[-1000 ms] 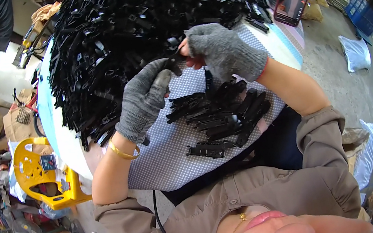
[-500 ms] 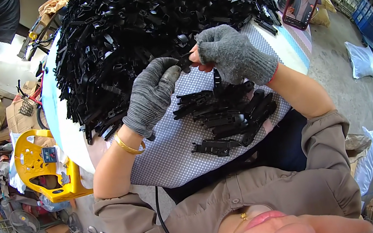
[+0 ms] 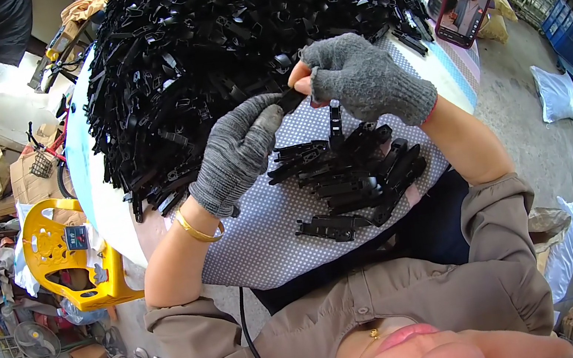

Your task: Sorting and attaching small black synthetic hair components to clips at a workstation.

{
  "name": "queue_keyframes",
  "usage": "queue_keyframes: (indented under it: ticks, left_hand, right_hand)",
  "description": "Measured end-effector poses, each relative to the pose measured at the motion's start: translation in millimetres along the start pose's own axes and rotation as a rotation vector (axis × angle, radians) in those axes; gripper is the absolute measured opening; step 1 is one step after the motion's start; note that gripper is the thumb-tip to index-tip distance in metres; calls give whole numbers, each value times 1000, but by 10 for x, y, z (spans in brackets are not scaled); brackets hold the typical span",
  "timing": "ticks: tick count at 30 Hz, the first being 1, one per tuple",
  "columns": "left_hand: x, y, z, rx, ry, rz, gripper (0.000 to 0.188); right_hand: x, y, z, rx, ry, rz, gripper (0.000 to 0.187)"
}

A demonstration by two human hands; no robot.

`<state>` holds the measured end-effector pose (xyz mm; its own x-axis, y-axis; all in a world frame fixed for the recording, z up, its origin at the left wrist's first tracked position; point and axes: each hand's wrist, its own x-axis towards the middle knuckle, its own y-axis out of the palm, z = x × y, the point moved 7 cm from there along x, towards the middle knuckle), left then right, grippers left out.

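Between my two hands is a small black plastic part (image 3: 290,100), partly covered by the fingers. My left hand (image 3: 240,145), in a grey striped knit glove, pinches its left end. At its right end, the bare thumb and fingertips of my right hand (image 3: 365,80), in a grey fingerless glove, close on it. Just beyond both hands rises a large heap of black plastic parts (image 3: 226,31). Nearer to me, below the right hand, lies a small loose pile of black plastic parts (image 3: 354,179) on the dotted tablecloth (image 3: 260,250).
A phone (image 3: 465,4) playing a video stands at the table's right edge. To the left is a yellow plastic chair (image 3: 68,266) with a small box on it. A black cable (image 3: 252,342) hangs in front of me. White sacks (image 3: 554,91) lie on the floor at right.
My right hand has shifted slightly right, and my left fingers have moved a little toward it. The part between them has tilted. The heap and small pile look the same.
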<state>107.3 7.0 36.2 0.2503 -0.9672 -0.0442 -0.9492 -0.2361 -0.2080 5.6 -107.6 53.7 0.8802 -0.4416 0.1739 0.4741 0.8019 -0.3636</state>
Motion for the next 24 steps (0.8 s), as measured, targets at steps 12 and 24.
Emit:
queue_keyframes:
  ticks: [12,24]
  left_hand:
    - [32,-59,40,9,64,-25,28]
    - [4,-71,-17,-34,44,-25,26]
  right_hand:
    - [57,160,-279,266,276,80,27]
    - [-24,90,-191,365,304,-74,25]
